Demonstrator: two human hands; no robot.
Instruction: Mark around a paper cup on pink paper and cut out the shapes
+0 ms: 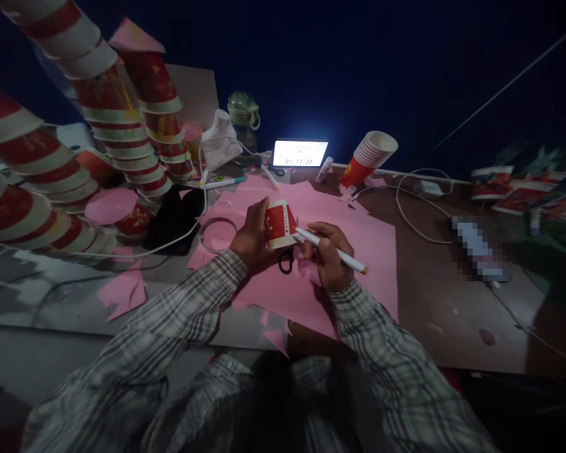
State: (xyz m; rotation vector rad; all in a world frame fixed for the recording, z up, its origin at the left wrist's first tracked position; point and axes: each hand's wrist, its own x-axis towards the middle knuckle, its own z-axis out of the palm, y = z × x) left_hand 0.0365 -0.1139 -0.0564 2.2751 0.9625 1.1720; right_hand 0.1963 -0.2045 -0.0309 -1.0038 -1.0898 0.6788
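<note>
My left hand (252, 238) is wrapped round a red and white paper cup (280, 224), holding it upside down on a large pink paper sheet (358, 242). My right hand (325, 251) grips a white pen (332, 250) whose tip touches the base of the cup. Black-handled scissors (287, 259) lie on the pink sheet just below the cup, between my hands.
Tall stacks of red and white cups (117, 119) lean at the left. A tape ring (216, 233), a lit phone (300, 153), a tilted cup stack (368, 157), a white cable (412, 211), a green bottle (243, 123) and pink scraps (122, 292) lie around.
</note>
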